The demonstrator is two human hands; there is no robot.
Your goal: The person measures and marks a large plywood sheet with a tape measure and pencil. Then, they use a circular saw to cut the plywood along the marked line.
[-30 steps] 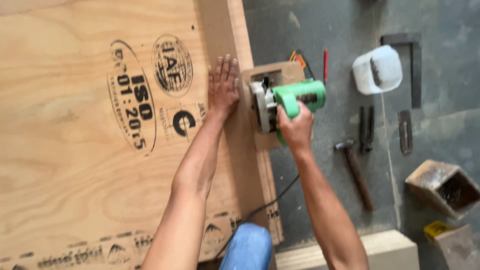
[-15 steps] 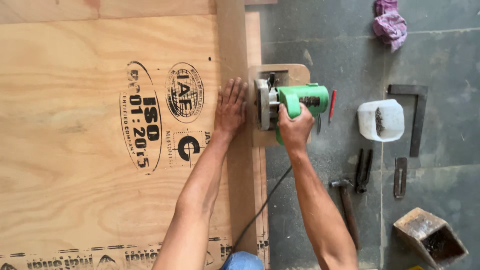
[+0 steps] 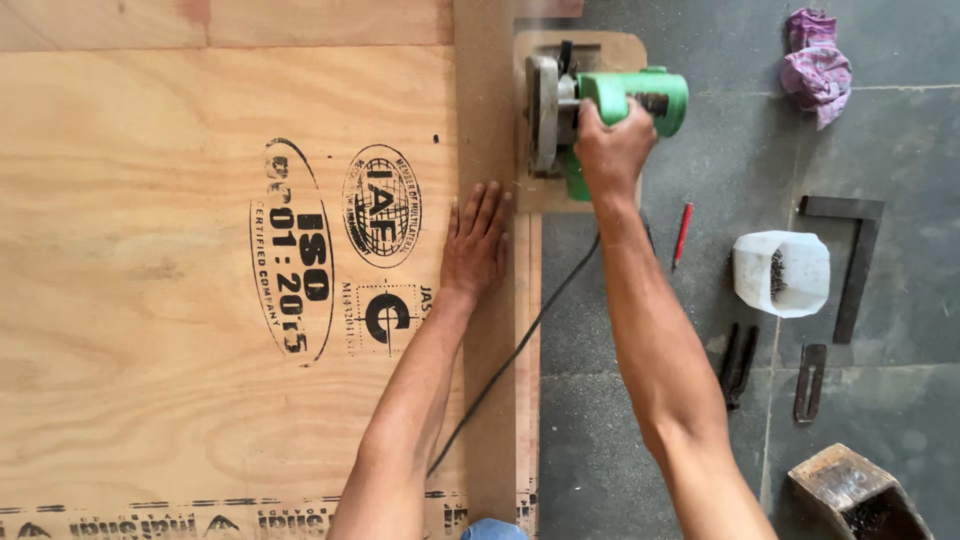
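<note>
The right hand is closed around the handle of the green circular saw, which sits on its wooden base plate at the right edge of the plywood sheet. The left hand lies flat, fingers extended and together, pressing a straight wooden strip laid along the sheet's edge. The saw's black cord trails back across the strip. On the grey floor to the right lie a red pencil, a white container and a metal square.
</note>
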